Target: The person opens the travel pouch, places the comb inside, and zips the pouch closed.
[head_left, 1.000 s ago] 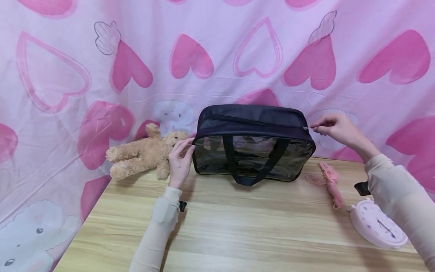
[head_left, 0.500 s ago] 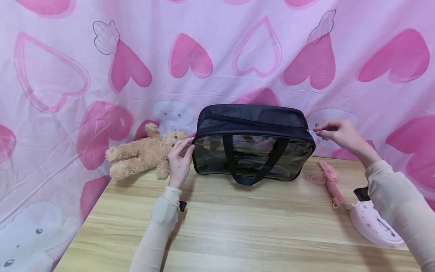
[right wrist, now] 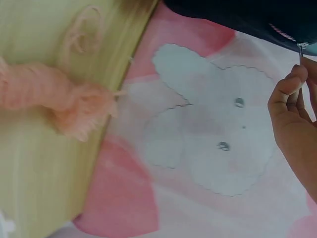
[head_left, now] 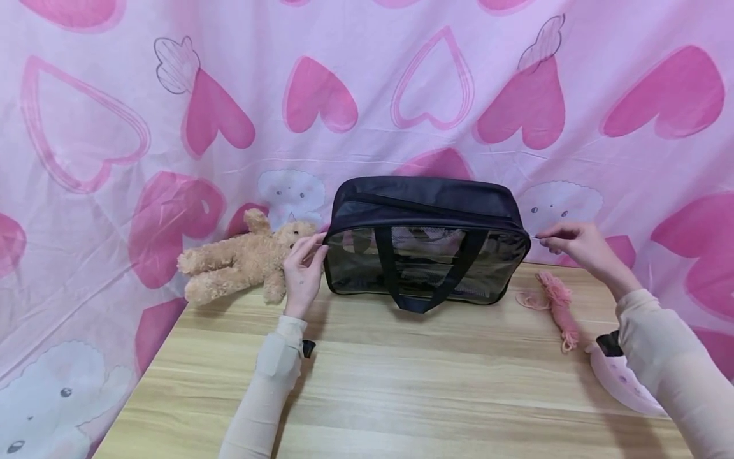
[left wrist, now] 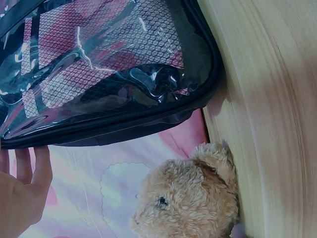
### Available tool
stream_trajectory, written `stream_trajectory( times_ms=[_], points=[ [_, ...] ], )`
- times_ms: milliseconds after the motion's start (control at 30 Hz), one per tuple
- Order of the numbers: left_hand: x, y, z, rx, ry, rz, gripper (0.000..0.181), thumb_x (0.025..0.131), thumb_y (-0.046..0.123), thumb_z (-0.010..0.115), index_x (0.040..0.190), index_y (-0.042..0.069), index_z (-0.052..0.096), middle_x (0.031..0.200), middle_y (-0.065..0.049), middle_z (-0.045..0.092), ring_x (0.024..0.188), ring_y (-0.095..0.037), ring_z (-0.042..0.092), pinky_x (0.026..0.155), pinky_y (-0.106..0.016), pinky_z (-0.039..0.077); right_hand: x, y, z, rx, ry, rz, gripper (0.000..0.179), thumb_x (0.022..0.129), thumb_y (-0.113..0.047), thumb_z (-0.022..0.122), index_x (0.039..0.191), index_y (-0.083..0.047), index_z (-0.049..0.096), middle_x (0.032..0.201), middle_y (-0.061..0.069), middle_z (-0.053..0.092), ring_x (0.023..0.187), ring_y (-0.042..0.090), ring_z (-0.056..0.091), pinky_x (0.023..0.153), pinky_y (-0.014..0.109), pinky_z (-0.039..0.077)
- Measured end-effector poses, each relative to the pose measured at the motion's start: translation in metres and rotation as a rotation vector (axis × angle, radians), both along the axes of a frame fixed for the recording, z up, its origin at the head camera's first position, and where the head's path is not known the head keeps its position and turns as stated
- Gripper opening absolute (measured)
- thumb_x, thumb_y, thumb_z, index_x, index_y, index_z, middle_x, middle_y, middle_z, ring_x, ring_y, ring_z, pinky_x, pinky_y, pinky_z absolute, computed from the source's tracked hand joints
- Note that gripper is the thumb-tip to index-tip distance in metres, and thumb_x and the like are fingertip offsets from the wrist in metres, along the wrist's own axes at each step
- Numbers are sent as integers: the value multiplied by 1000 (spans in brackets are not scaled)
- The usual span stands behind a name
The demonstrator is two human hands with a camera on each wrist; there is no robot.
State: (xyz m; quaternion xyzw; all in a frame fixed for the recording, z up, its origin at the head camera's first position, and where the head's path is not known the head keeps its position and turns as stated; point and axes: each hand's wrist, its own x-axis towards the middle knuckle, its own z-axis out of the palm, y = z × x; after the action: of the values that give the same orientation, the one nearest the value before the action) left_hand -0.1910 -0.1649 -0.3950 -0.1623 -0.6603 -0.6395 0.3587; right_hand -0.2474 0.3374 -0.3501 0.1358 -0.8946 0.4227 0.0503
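Note:
A black bag (head_left: 427, 191) with dark see-through sides and black strap handles (head_left: 459, 274) stands upright at the back of the table. My left hand (head_left: 304, 271) grips its left upper edge. In the left wrist view, the fingers (left wrist: 42, 168) of that hand meet the black piping. On the bag's right side, my right hand (head_left: 576, 245) pinches a small metal zipper pull (right wrist: 301, 47) between thumb and forefinger. A short stretch of zipper teeth (right wrist: 282, 32) shows beside the slider. The bag's far side is hidden.
A tan teddy bear (head_left: 246, 261) lies left of the bag, by my left hand. A bundle of pink yarn (head_left: 556, 306) and a pink alarm clock (head_left: 625, 382), partly covered by my right sleeve, are at the right. A heart-patterned curtain (head_left: 321, 95) hangs behind the wooden table (head_left: 401, 382).
My right hand has moved down and slightly right, drawing the zipper pull round the bag's right end. The right sleeve now covers more of the clock. My left hand stays put.

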Motion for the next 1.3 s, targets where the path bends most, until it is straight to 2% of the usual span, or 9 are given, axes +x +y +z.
stream_trajectory(
  times_ms=[300,433,533,633,767,867,1000,1200,1300],
  points=[
    [1,0,-2,1,2,4,22,85,-15,61,106,-16,64,97,-23,61,88,-18,64,77,-23,53,2,-3,-26,-38,-23,-40,19,89,-9,66,102,5,70,85,-14,66,70,8,61,61,20,51],
    [0,1,-2,5,8,4,22,84,-16,61,106,-17,63,97,-24,61,87,-20,64,76,-22,53,0,-4,-36,-79,-1,-8,10,87,-2,67,94,-4,74,81,-5,68,67,7,61,59,20,50],
    [0,1,-3,7,9,-4,22,84,-16,61,106,-17,63,97,-26,60,87,-22,64,76,-22,53,-1,-5,-42,-108,16,4,15,86,2,66,90,-9,75,76,0,68,63,8,60,56,20,50],
    [0,2,-3,5,7,-9,22,85,-15,61,106,-16,63,96,-26,60,87,-21,64,76,-22,53,0,-6,-48,-145,17,11,18,86,4,64,89,-10,75,73,-4,68,62,8,60,56,19,50],
    [-1,1,-4,8,4,-6,22,85,-14,61,107,-16,63,97,-25,60,88,-17,64,77,-22,53,2,-9,-55,-181,-10,-19,17,88,0,65,90,-14,74,72,-9,67,63,8,61,57,18,50],
    [-1,-1,-4,6,2,-6,22,85,-14,61,107,-16,63,98,-25,61,90,-17,64,78,-22,52,7,-13,-59,-213,-40,-81,10,88,-7,67,92,-13,74,72,-5,68,64,10,61,57,17,49],
    [-1,-2,-4,0,-4,-2,22,86,-14,60,108,-15,64,98,-25,60,89,-17,64,78,-22,52,12,-19,-65,-296,-47,-137,12,89,-10,68,97,-3,72,73,-5,67,65,9,61,56,17,49],
    [3,-2,-10,5,-21,5,22,86,-14,60,107,-17,63,97,-26,60,89,-15,63,78,-20,52,19,-17,-83,-412,-31,-166,16,88,-8,68,103,-5,72,80,-8,69,69,5,61,60,15,50],
    [5,-3,-12,7,-25,3,22,86,-14,60,107,-16,63,97,-25,60,88,-15,63,78,-20,52,29,-20,-89,-555,-67,-182,23,87,-8,70,109,-2,70,86,-5,70,73,7,61,62,15,50]
  ],
)
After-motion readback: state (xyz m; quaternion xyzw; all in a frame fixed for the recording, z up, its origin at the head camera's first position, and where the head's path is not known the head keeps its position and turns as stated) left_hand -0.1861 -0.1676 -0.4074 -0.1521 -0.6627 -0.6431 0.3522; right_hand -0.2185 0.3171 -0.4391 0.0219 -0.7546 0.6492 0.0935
